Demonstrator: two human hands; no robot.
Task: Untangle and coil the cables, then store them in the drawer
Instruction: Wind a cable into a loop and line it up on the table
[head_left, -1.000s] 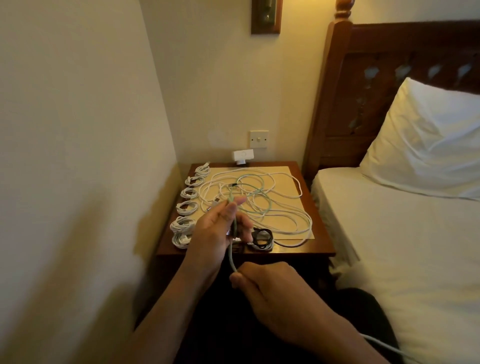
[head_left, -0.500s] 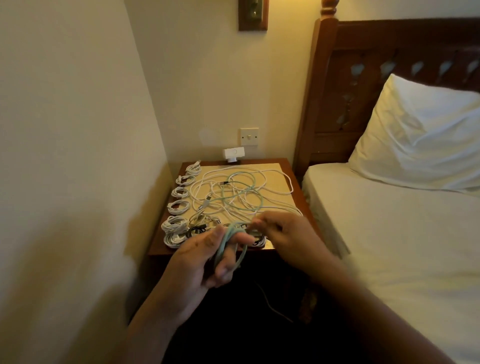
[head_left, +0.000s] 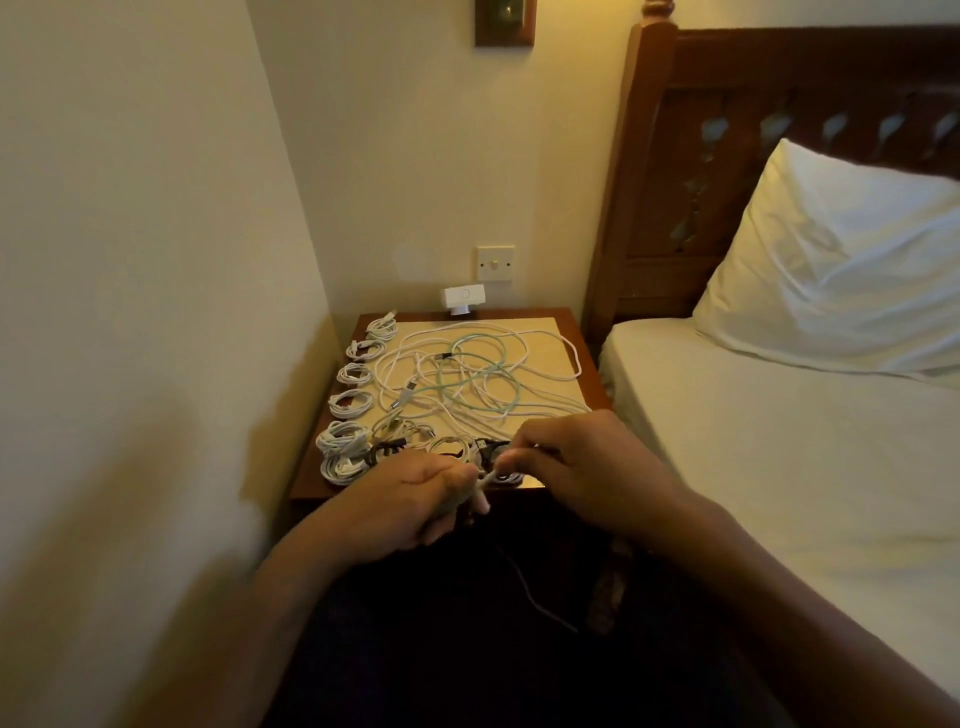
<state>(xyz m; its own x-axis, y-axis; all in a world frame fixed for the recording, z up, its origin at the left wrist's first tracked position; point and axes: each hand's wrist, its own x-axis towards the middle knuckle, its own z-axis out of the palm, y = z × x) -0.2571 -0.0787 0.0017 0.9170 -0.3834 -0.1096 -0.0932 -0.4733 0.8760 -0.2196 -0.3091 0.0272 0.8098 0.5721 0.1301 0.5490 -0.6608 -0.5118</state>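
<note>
**Limp, light cable held in both hands**

Low in the middle of the frame, the left hand (head_left: 415, 499) is curled tight round a thin pale charging cable (head_left: 487, 479). The right hand (head_left: 582, 467) pinches the same cable just beside it. The cable looks light, soft and springy, so it is probably best gripped near the plug with each loop kept pinched. Beyond, on the brown wooden bedside desk (head_left: 589, 358), a loose tangle of white and mint-green cables (head_left: 467, 379) lies in the centre, with small coiled white bundles (head_left: 350, 405) along its left edge. No drawer shows.

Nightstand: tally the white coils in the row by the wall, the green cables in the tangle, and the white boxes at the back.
White coils in the wall-side row: 6
Green cable in the tangle: 1
White box at the back: 1
Total: 8
</note>
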